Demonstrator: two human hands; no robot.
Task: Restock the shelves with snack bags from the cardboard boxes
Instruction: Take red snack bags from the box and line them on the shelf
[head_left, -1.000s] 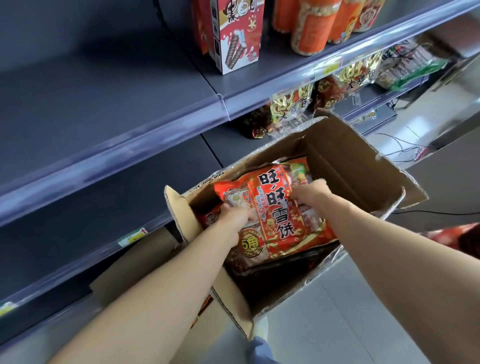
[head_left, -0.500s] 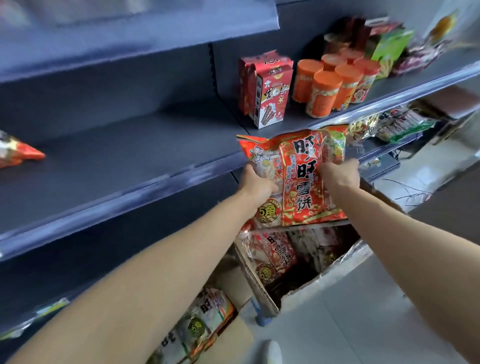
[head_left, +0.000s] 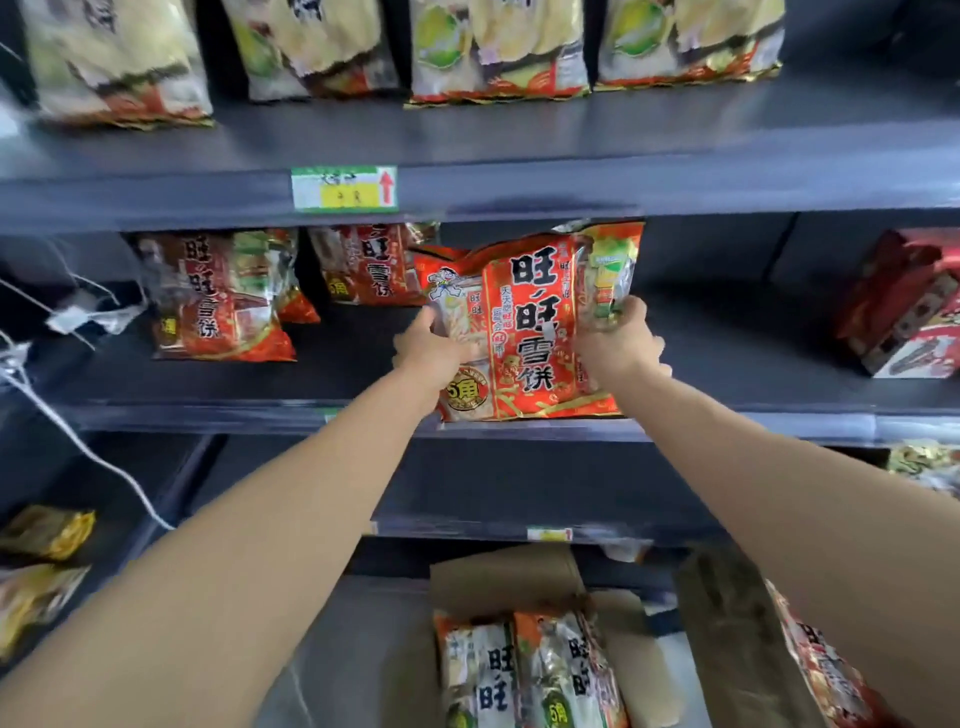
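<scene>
Raised from box to shelf – snack bag hides both hands' fingertips

snack bag: 旺旺雪饼, 5角 | shelf label: red up arrow

Dim, soft (edges warped, blurred).

Price label: green border, yellow panel, red up-arrow, upper centre. Smaller price tag: white with a red end, lower centre. White cord: runs diagonally down the left side. Loose white tags: far left, on thin strings. Red printed cartons: grouped at far right.
</scene>
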